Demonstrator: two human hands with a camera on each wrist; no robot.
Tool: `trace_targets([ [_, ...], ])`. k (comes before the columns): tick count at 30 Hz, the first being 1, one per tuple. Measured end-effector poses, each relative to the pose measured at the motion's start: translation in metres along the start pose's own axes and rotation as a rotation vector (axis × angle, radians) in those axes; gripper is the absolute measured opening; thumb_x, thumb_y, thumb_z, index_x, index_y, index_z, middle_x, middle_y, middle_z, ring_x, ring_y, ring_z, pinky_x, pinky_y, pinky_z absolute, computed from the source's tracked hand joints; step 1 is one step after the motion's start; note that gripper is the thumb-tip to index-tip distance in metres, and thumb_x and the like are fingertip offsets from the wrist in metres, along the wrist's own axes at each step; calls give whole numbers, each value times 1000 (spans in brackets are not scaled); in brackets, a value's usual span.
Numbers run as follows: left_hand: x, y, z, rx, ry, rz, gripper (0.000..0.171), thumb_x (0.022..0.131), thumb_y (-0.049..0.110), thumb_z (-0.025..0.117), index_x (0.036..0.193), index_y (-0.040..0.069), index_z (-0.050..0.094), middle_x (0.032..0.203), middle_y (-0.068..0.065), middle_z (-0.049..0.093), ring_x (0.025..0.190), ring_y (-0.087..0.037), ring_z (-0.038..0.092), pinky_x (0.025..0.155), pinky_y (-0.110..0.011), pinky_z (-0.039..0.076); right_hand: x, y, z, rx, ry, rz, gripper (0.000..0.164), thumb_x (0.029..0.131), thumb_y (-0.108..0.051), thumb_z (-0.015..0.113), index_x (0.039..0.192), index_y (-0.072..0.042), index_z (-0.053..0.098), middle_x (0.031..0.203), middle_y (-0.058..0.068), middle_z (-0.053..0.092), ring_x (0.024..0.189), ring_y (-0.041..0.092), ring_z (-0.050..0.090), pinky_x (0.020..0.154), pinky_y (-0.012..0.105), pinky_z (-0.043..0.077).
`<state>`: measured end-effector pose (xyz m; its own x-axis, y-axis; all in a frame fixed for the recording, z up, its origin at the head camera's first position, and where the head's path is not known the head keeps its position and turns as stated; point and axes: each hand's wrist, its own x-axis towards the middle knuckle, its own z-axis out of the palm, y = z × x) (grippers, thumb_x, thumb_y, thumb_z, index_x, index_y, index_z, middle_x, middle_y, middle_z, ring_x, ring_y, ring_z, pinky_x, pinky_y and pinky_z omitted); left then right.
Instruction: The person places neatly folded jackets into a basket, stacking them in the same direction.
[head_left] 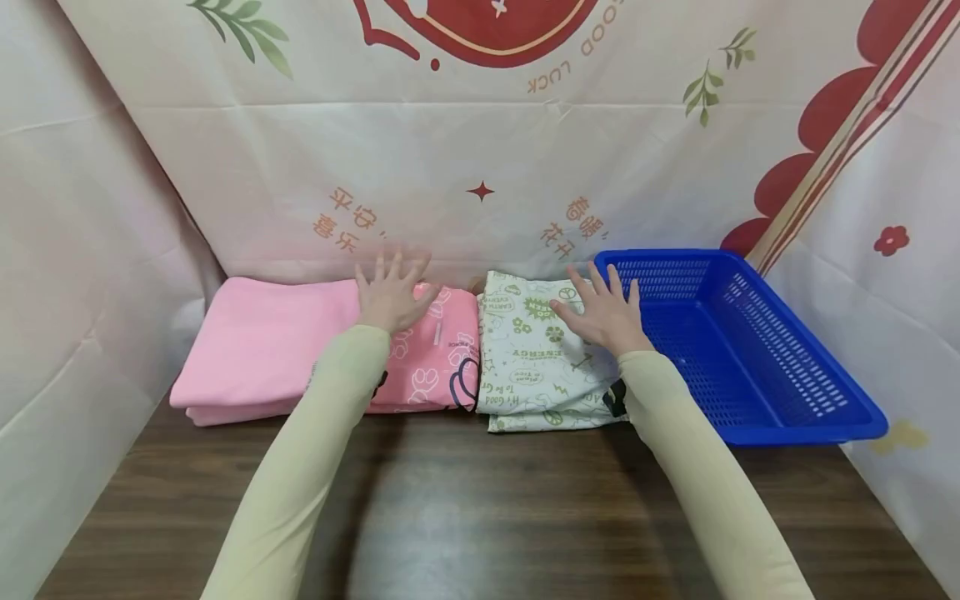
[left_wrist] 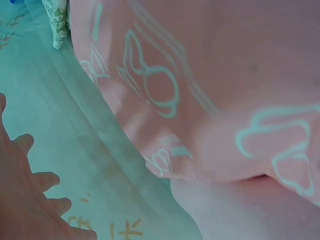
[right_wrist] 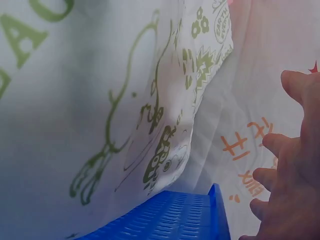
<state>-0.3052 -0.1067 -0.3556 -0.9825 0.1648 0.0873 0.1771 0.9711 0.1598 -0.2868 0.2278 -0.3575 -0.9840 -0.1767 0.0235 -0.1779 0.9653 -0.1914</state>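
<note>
My left hand is spread flat above a folded pink printed cloth, its fingers straight and apart. Left of that lies a plain pink folded cloth. Over a folded white cloth with green print, my right hand is likewise spread, its fingers near the corner of a blue plastic basket. Neither hand holds anything. In the left wrist view the fingers stand apart from the pink printed cloth. The right wrist view shows the white cloth beside the spread fingers.
The cloths and basket stand in a row at the back of a dark wooden table. Behind them hangs a printed fabric backdrop, with fabric walls on both sides.
</note>
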Motion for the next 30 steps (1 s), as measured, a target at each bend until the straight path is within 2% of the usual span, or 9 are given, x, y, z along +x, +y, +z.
trace_targets([
  [7,0,18,6,-9,-2,39,68,97,65,25,155,31,18,160,-12,10,144,-40,1,107,-66,-4,-4,-8,-1,13,39,-53,81,96,-65,33,156,-14,17,159,18,5,144,38,-4,110,60,-6],
  [12,0,36,21,37,-32,68,69,97,65,23,154,27,26,159,-10,14,144,-38,6,108,-65,1,-7,-13,4,19,11,-90,74,99,-56,35,155,-10,18,157,23,12,142,42,12,110,60,9],
  [15,-2,46,30,28,-40,80,66,97,64,25,154,30,25,159,-10,17,144,-37,8,108,-65,4,-8,-14,8,1,3,-90,72,100,-54,34,155,-10,19,156,25,15,141,42,15,110,60,15],
  [20,-5,59,37,-60,-72,81,65,97,63,27,155,36,16,158,-10,19,144,-37,11,108,-65,7,-9,-14,11,-8,-16,-58,72,100,-54,35,155,-9,19,155,27,14,140,45,14,109,60,18],
  [25,-10,71,43,-168,-120,105,67,98,61,30,156,31,13,157,-14,20,142,-40,16,112,-56,11,-12,-16,10,40,-40,-1,75,98,-55,40,155,-12,17,154,30,10,136,52,18,101,67,26],
  [30,-12,82,52,-206,-138,157,69,99,58,32,156,25,13,155,-17,23,140,-39,21,113,-47,17,-16,-18,12,96,-77,58,79,96,-59,41,156,-15,14,154,32,6,133,56,19,91,72,33],
])
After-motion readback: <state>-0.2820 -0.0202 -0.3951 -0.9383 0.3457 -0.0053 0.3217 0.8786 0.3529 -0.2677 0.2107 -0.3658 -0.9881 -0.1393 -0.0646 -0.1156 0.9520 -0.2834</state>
